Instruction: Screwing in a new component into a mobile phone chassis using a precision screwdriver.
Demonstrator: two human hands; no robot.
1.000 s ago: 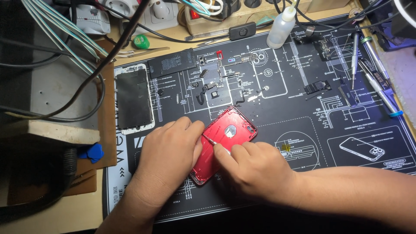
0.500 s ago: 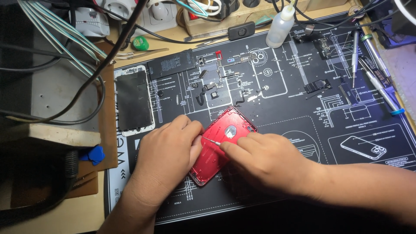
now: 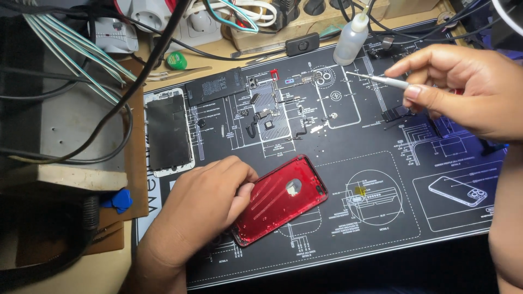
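The right hand (image 3: 468, 90) had been lifted off the one red phone shell (image 3: 280, 198), one metal tool (image 3: 381, 80) pinched; the shell was pressed down by the left hand (image 3: 210, 204).

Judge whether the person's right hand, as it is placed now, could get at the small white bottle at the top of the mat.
Probably yes. The right hand hangs above the mat with a thin tool in its grip, close to the white bottle. Nothing stands between them, though the tool fills its fingers.
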